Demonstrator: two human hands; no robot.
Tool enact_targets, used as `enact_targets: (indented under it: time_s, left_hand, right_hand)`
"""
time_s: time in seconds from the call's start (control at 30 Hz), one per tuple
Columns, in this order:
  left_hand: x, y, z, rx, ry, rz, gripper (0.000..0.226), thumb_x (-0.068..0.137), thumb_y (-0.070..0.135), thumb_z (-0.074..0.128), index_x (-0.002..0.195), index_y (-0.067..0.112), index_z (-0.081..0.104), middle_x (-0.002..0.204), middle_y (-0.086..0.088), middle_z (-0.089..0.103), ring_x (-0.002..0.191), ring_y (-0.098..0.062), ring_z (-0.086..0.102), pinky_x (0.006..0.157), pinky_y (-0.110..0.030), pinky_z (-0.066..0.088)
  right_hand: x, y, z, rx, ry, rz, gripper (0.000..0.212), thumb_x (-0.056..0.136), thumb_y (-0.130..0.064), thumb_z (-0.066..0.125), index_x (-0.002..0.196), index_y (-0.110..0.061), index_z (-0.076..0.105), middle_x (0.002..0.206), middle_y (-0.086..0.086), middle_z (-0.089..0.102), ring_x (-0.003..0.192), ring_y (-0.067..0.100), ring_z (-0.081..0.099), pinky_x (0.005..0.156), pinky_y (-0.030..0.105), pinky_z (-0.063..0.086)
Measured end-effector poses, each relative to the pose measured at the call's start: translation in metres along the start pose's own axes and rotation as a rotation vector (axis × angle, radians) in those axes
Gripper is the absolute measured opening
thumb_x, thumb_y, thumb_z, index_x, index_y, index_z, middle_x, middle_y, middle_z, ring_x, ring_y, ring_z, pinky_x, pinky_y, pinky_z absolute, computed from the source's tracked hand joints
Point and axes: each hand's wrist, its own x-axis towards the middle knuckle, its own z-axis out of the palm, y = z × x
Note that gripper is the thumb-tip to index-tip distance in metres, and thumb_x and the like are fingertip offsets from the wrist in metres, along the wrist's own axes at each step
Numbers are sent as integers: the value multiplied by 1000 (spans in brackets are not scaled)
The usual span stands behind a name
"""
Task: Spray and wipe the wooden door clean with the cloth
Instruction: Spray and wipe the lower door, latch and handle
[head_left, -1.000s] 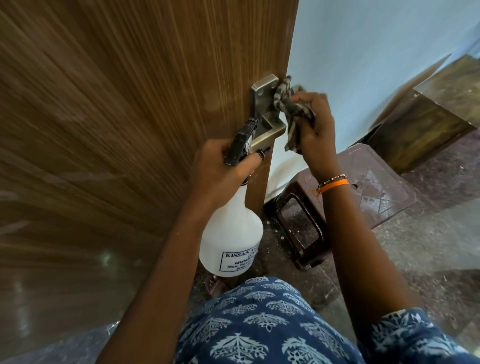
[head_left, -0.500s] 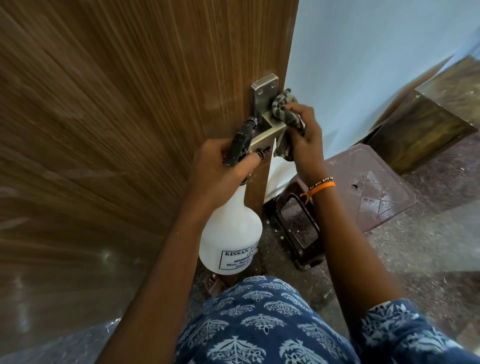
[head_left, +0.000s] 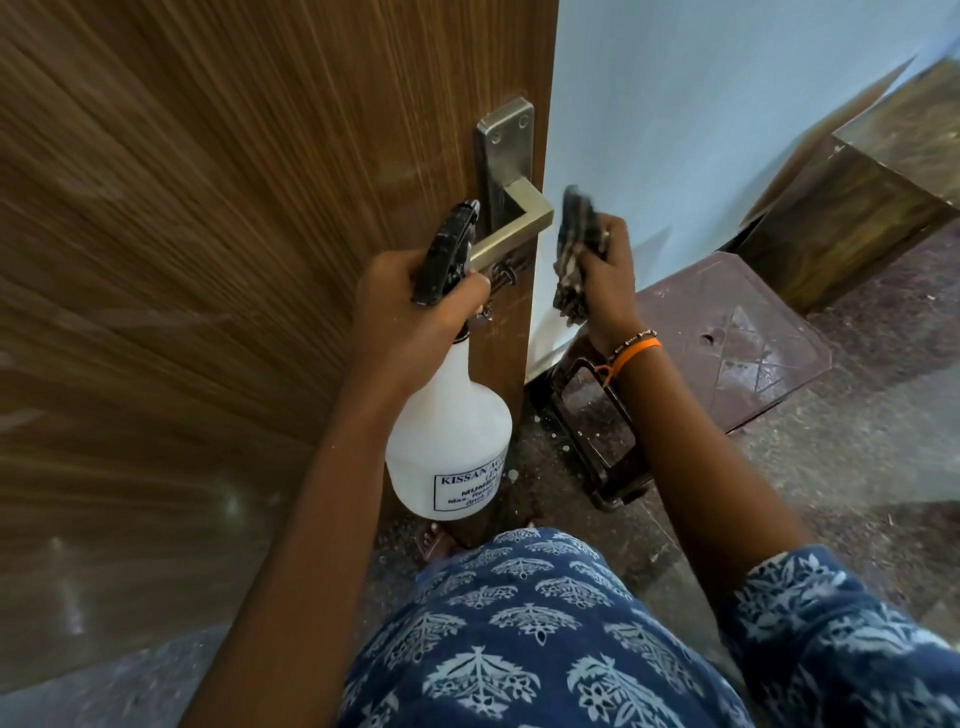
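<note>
The brown wooden door (head_left: 234, 218) fills the left half of the view, its edge turned toward me. A steel lever handle (head_left: 511, 223) on a steel plate sits near that edge. My left hand (head_left: 415, 306) grips the black trigger head of a white spray bottle (head_left: 449, 441), which hangs just below the handle. My right hand (head_left: 605, 275) holds a bunched dark patterned cloth (head_left: 576, 249) a little to the right of the handle, off the metal and the door.
A pale blue wall (head_left: 727, 130) stands behind the door edge. A dark plastic stool (head_left: 727, 338) lies tipped on the speckled floor beside the door. Wooden furniture (head_left: 857, 208) stands at the far right. My patterned blue clothing fills the bottom.
My right hand has drawn the cloth down and off the handle plate to the right, leaving the handle bare. The left hand with the bottle has barely moved.
</note>
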Motion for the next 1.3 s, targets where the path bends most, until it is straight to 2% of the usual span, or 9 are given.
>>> enact_targets:
  time_s: [0.13,0.23,0.47,0.63,0.8,0.9,1.07,1.2,1.3]
  left_hand:
    - [-13,-7,-9,-25,71,-72,12,76,23,63,66,26,68,65,4,66,77,-22,68,81,-42,53]
    - [-17,-10,-19,-56,99,-100,17,77,23,63,64,32,70,65,9,67,78,-18,68,88,-49,53]
    - [-22,-10,-29,-83,141,-106,39,84,12,65,62,44,70,64,13,67,76,-12,66,87,-42,53]
    - [-18,-12,-30,-105,134,-103,26,78,18,63,61,37,70,64,10,67,74,-10,67,83,-36,54]
    - [-15,-14,-29,-89,106,-90,25,80,17,64,62,33,69,64,9,66,75,-14,67,86,-44,53]
    - [-9,-17,-30,-89,100,-72,9,73,25,64,65,25,67,63,6,66,73,-17,67,82,-44,53]
    - [-7,-21,-31,-106,82,-78,15,75,23,63,62,28,67,63,7,66,74,-14,66,79,-36,53]
    - [-9,-25,-33,-64,53,-66,20,79,20,61,63,28,68,65,7,66,76,-18,67,86,-47,53]
    - [-12,-27,-33,-56,60,-105,18,79,23,62,63,31,68,66,7,67,79,-18,67,91,-49,52]
  right_hand:
    - [-14,-5,30,231,81,138,27,98,-11,40,123,-18,33,116,12,53,104,32,58,91,47,52]
    - [-48,-4,68,145,110,72,17,101,-11,38,117,-14,34,103,1,53,94,16,54,82,26,49]
    - [-59,-6,95,172,269,78,25,101,-12,38,126,-8,37,109,6,53,101,21,51,82,28,39]
    - [-35,-32,77,410,355,322,27,103,-13,37,129,-6,40,94,2,50,82,14,49,62,23,44]
    - [-34,-38,77,370,324,370,30,104,-17,33,133,-9,30,95,0,45,85,14,49,63,25,40]
    - [-64,-19,104,338,284,298,35,99,-21,40,131,-9,35,116,11,54,104,23,54,92,36,45]
    - [-94,14,100,248,84,116,20,96,-7,45,116,-8,46,106,5,57,102,20,54,94,39,45]
    - [-80,36,71,363,303,218,28,100,-4,38,127,-11,36,112,4,58,90,4,59,82,25,49]
    - [-66,52,64,364,413,385,45,99,-3,38,140,-17,27,134,15,48,110,22,55,96,41,48]
